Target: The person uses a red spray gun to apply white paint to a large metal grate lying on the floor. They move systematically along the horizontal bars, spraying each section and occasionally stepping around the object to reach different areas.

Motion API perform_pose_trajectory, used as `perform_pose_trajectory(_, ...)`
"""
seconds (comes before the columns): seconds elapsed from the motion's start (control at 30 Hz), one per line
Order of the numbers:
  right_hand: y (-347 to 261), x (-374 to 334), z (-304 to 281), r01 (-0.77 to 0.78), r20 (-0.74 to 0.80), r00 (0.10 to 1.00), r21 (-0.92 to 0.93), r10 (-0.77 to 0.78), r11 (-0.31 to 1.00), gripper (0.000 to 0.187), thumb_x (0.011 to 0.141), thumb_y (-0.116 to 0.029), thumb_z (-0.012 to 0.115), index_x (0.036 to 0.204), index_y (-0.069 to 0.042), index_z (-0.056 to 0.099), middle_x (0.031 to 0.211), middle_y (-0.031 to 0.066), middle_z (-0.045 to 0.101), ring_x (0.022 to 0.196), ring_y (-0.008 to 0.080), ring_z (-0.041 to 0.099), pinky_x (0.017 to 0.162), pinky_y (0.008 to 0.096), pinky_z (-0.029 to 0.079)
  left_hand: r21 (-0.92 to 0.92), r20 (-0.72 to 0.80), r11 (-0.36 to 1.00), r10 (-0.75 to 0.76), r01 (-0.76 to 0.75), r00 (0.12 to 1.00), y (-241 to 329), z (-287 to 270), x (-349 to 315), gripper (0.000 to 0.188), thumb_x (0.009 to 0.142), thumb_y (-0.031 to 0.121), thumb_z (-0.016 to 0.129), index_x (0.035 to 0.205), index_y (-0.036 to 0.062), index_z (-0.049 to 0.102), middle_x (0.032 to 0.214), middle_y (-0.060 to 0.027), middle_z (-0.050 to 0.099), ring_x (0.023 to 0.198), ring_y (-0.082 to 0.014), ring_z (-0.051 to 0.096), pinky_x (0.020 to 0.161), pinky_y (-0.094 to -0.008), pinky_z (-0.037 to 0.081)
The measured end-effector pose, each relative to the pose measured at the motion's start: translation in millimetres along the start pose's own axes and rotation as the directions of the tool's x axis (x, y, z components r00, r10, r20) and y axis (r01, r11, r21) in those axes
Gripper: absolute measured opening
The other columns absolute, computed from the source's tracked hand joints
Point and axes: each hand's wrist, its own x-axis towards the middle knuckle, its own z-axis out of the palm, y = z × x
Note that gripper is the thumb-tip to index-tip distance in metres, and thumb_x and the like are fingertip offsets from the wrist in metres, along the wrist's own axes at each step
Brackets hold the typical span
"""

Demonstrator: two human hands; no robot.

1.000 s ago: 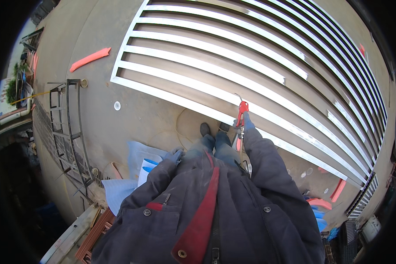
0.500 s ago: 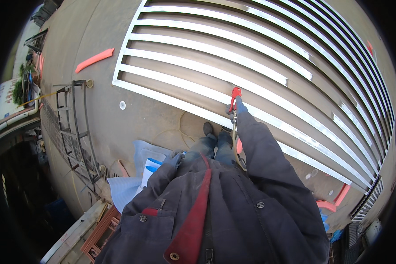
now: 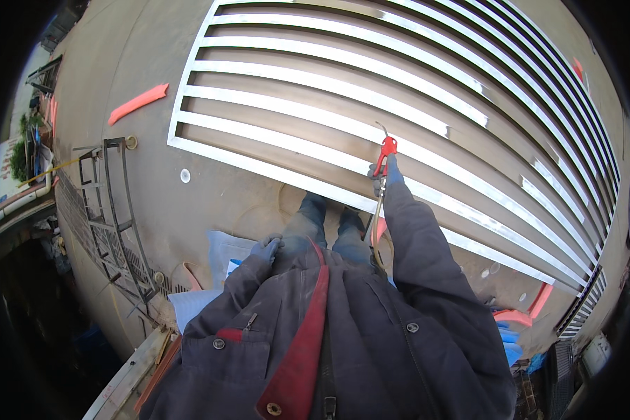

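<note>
Right hand (image 3: 392, 169), gloved, closes firmly round a red blow gun (image 3: 388, 146) at two o'clock from the middle of the view, its thin bent nozzle (image 3: 381, 127) tipped toward eleven. Gun and hand are over the near slats of a pale metal frame (image 3: 217, 156), which spreads from ten o'clock round to four; whether the nozzle touches a slat I cannot tell. From the gun's lower end a hose (image 3: 379, 214) drops toward six. At eight o'clock the gloved left hand (image 3: 267, 247) sits by the thigh, fingers loosely curled; what its palm has, if anything, is hidden. Pale blue sheeting (image 3: 223, 246) lies just beyond it, toward nine, where a dark metal rack (image 3: 121, 225) also stands, well apart.
</note>
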Motion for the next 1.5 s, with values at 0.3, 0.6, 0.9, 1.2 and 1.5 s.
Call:
perform_pose_trajectory(0.3, -10.8, -8.2, 36.3, 0.139, -0.078, 0.988, 0.027, -0.136, 0.99, 0.075, 0.098, -0.075, 0.032, 0.114, -0.006, 0.057, 0.076, 0.0051, 0.063, 0.039, 0.0096, 0.041, 0.037, 0.0302, 0.033, 0.08, 0.06, 0.997, -0.01, 0.005, 0.998, 91.9, -39.5, 41.7, 0.029, 0.105, 0.025, 0.057, 0.128, 0.0084, 0.062, 0.102, -0.0039, 0.069, 0.083, -0.0101, 0.059, 0.063, -0.0245, 0.045)
perform_pose_trajectory(0.6, 18.0, -20.2, 88.5, 0.007, 0.166, 0.985, -0.334, 0.051, 0.943, 0.083, 0.095, -0.073, 0.048, 0.122, 0.004, 0.064, 0.087, 0.0103, 0.071, 0.051, 0.0122, 0.058, 0.046, 0.0269, 0.048, 0.023, 0.065, 0.999, -0.036, 0.035, 0.997, 109.8, -98.0, 80.5, 0.031, 0.104, 0.023, 0.057, 0.128, 0.0042, 0.062, 0.106, -0.0083, 0.069, 0.086, -0.0138, 0.061, 0.078, -0.0272, 0.051)
perform_pose_trajectory(0.9, 28.3, -37.3, 25.5, -0.101, 0.192, 0.976, -0.033, 0.106, 0.994, 0.065, 0.098, -0.056, 0.058, 0.128, 0.002, 0.062, 0.106, 0.0139, 0.075, 0.073, 0.0173, 0.072, 0.064, 0.034, 0.062, -0.008, 0.113, 1.0, -0.014, 0.015, 0.993, 89.2, -62.3, 86.7, 0.027, 0.104, 0.025, 0.058, 0.124, 0.0081, 0.064, 0.097, -0.0014, 0.069, 0.072, -0.0069, 0.054, 0.062, -0.0214, 0.042)
perform_pose_trajectory(1.2, 60.8, 16.5, 74.0, -0.02, -0.136, 0.987, -0.636, -0.087, 0.772, 0.056, 0.101, -0.06, 0.047, 0.095, -0.007, 0.065, 0.073, 0.0075, 0.067, 0.046, 0.0145, 0.048, 0.043, 0.0333, 0.039, 0.029, 0.067, 0.998, 0.047, -0.049, 0.997, 73.7, -22.2, 58.9, 0.034, 0.103, 0.025, 0.06, 0.129, 0.0038, 0.062, 0.104, -0.0064, 0.07, 0.09, -0.0129, 0.063, 0.082, -0.0259, 0.049)
perform_pose_trajectory(1.5, 60.2, -4.6, 28.8, -0.039, -0.065, 0.998, -0.546, 0.004, 0.837, 0.055, 0.1, -0.059, 0.053, 0.096, -0.006, 0.066, 0.067, 0.0059, 0.063, 0.047, 0.0154, 0.052, 0.039, 0.0305, 0.037, 0.008, 0.039, 1.0, -0.017, 0.017, 0.999, 74.9, -0.5, 56.6, 0.031, 0.103, 0.025, 0.06, 0.127, 0.0072, 0.063, 0.098, -0.0016, 0.07, 0.072, -0.0062, 0.053, 0.06, -0.0213, 0.042)
